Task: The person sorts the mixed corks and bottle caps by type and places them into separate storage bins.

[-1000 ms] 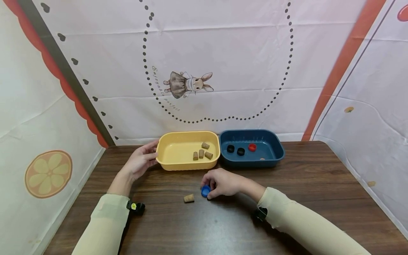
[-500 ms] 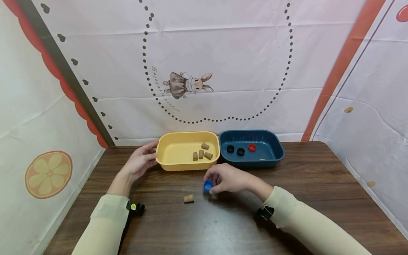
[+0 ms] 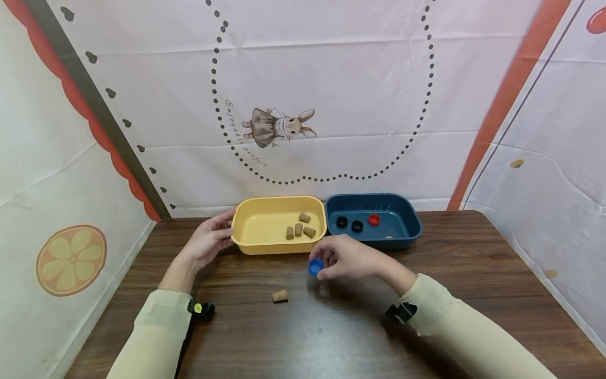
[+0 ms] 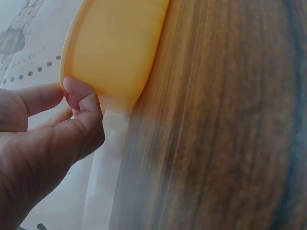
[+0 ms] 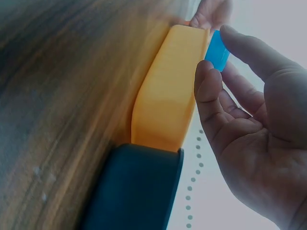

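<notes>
In the head view my right hand (image 3: 347,257) pinches a blue bottle cap (image 3: 315,267) between thumb and fingers, in front of the gap between the two trays. The right wrist view shows the blue cap (image 5: 218,51) held at the fingertips above the table. My left hand (image 3: 208,240) grips the left end of the yellow tray (image 3: 272,248), its rim pinched between thumb and fingers in the left wrist view. Several corks (image 3: 298,229) lie at the right side of that tray. One more cork (image 3: 280,296) lies on the table in front.
A dark blue tray (image 3: 379,244) stands right beside the yellow one. Inside it are two black caps (image 3: 357,226), a red cap (image 3: 374,220) and a small tan piece (image 3: 389,237). A printed cloth (image 3: 350,105) hangs behind the brown wooden table (image 3: 265,342).
My right hand has lifted the blue cap off the table and carried it to the right and toward the trays. My left hand and the loose cork have stayed put.
</notes>
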The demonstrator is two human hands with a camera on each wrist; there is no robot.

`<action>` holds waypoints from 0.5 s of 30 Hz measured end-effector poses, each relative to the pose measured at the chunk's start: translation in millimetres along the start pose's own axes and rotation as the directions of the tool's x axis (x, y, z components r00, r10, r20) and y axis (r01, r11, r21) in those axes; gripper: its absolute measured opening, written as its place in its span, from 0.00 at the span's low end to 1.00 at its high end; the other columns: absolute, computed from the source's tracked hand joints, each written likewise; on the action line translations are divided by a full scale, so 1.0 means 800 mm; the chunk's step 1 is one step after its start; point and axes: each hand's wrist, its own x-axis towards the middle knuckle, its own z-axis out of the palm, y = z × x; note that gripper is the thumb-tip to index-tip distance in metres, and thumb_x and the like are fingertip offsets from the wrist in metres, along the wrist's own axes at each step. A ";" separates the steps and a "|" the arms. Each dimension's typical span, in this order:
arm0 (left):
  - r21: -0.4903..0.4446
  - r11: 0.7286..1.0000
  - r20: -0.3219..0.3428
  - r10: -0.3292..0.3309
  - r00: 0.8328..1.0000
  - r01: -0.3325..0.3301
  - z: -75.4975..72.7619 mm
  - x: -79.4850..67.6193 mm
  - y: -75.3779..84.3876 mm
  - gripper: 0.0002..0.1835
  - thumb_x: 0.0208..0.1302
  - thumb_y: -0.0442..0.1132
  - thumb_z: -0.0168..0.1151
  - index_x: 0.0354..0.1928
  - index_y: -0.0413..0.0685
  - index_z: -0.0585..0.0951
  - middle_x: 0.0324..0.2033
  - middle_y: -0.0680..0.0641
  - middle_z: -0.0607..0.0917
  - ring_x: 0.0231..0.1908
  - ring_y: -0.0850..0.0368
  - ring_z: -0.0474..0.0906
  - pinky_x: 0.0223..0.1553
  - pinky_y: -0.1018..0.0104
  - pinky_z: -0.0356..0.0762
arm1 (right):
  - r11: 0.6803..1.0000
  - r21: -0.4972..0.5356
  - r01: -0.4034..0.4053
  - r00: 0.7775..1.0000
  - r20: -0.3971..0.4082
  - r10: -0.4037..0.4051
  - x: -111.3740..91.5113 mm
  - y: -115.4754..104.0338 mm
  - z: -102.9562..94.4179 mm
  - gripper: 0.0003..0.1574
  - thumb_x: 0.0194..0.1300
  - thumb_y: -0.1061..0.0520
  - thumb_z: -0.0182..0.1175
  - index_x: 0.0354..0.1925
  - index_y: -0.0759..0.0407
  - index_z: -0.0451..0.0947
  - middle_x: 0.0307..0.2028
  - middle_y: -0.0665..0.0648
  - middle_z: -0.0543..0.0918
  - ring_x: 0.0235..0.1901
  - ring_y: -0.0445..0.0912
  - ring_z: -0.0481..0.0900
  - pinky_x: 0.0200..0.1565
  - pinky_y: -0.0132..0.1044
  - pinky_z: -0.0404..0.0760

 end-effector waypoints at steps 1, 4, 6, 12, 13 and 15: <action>0.000 1.000 0.000 0.000 1.000 0.000 0.000 0.000 0.000 0.35 0.81 0.26 0.51 0.84 0.41 0.55 0.63 0.32 0.68 0.51 0.52 0.77 0.48 0.66 0.83 | 1.000 0.006 -0.003 1.000 -0.004 0.003 -0.001 0.000 -0.002 0.20 0.66 0.52 0.77 0.53 0.50 0.84 0.40 0.45 0.85 0.39 0.42 0.84 0.45 0.38 0.86; -0.001 1.000 0.000 -0.001 1.000 0.001 0.000 -0.001 0.000 0.35 0.81 0.26 0.51 0.84 0.41 0.55 0.63 0.33 0.67 0.51 0.53 0.77 0.48 0.66 0.82 | 0.999 0.029 -0.013 1.000 -0.015 0.013 -0.004 0.000 -0.008 0.22 0.65 0.52 0.77 0.55 0.50 0.83 0.40 0.46 0.86 0.40 0.42 0.84 0.46 0.39 0.86; 0.000 1.000 0.000 -0.002 1.000 0.002 0.000 -0.001 0.000 0.35 0.81 0.26 0.51 0.84 0.41 0.54 0.63 0.33 0.68 0.50 0.53 0.77 0.48 0.66 0.82 | 0.999 0.042 -0.022 1.000 -0.022 0.023 -0.007 -0.001 -0.012 0.23 0.65 0.52 0.77 0.56 0.51 0.83 0.40 0.47 0.86 0.41 0.43 0.84 0.46 0.39 0.86; 0.009 1.000 0.001 0.000 1.000 0.000 0.000 -0.001 0.000 0.34 0.82 0.27 0.51 0.84 0.41 0.55 0.63 0.33 0.68 0.50 0.54 0.77 0.50 0.65 0.83 | 1.000 0.017 -0.008 0.999 -0.051 0.009 -0.010 0.001 -0.023 0.23 0.65 0.51 0.77 0.56 0.53 0.84 0.39 0.47 0.85 0.40 0.44 0.84 0.46 0.39 0.86; 0.011 1.000 0.000 0.001 1.000 -0.001 0.000 -0.001 0.000 0.34 0.82 0.27 0.51 0.84 0.41 0.55 0.63 0.32 0.68 0.51 0.53 0.77 0.50 0.64 0.83 | 1.000 0.011 -0.006 0.998 -0.056 0.006 -0.010 0.001 -0.025 0.23 0.65 0.51 0.77 0.56 0.53 0.84 0.39 0.46 0.85 0.40 0.44 0.83 0.46 0.39 0.86; 0.013 1.000 -0.001 0.000 1.000 0.000 0.000 -0.001 0.001 0.34 0.82 0.27 0.51 0.84 0.41 0.55 0.63 0.32 0.68 0.51 0.53 0.77 0.50 0.64 0.83 | 1.000 0.008 -0.010 0.998 -0.067 0.010 -0.012 0.002 -0.028 0.22 0.65 0.51 0.77 0.55 0.51 0.84 0.38 0.47 0.85 0.39 0.45 0.83 0.45 0.40 0.87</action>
